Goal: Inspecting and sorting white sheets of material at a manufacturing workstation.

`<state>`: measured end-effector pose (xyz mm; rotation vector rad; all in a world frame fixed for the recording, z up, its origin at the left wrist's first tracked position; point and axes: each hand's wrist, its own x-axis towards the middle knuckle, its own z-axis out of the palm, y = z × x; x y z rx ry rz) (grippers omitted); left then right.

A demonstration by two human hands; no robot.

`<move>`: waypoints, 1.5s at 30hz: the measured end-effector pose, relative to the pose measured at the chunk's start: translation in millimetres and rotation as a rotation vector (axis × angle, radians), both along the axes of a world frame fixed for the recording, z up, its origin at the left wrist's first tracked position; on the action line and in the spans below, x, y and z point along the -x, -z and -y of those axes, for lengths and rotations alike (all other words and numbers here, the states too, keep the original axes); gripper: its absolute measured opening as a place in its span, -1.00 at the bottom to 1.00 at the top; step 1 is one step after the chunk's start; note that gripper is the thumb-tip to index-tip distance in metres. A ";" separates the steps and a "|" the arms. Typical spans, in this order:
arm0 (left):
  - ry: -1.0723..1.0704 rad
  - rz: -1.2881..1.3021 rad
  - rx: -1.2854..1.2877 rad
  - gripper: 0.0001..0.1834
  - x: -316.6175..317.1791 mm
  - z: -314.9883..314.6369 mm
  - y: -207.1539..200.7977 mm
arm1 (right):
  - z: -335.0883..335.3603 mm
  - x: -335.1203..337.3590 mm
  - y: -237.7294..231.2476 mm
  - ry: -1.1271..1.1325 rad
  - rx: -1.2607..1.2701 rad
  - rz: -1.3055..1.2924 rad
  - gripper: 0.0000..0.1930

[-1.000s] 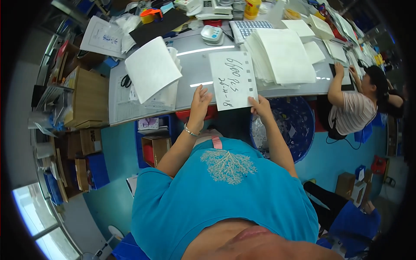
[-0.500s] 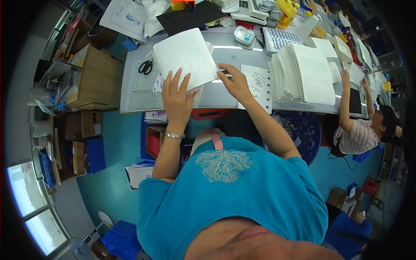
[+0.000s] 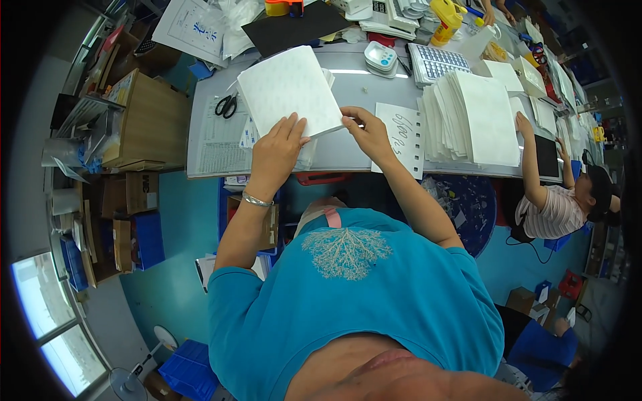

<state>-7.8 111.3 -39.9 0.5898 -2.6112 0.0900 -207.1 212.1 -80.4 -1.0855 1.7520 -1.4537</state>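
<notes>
A squarish stack of white sheets [image 3: 287, 87] lies at an angle over the table's left half. On its near edge rests my left hand [image 3: 277, 148], fingers bent together over the top sheet and thumb at the edge. My right hand [image 3: 368, 134] pinches the stack's right corner between thumb and fingers. Left of the stack lie black scissors [image 3: 226, 106] on a printed table sheet [image 3: 221, 147]. A spiral-punched sheet with handwriting [image 3: 400, 127] is partly under my right hand. Further right stands a taller, loosely fanned pile of white sheets [image 3: 485, 117].
Behind lie a black sheet [image 3: 294, 30], an orange tape dispenser [image 3: 284, 8], a small white scale [image 3: 381, 57], a gridded tray [image 3: 438, 61] and a yellow bottle [image 3: 446, 23]. At the right, a co-worker in a striped shirt [image 3: 562, 210] reaches over the table.
My left hand has drawn back from lying spread on the top sheet to gripping the near edge. The stack's near side has tilted, showing its thickness. The co-worker's hands have moved nearer.
</notes>
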 end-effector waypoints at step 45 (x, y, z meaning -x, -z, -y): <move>0.459 0.265 -2.046 -0.45 197.3 -298.6 29.7 | -404.4 105.3 -41.4 0.438 0.719 0.912 -0.37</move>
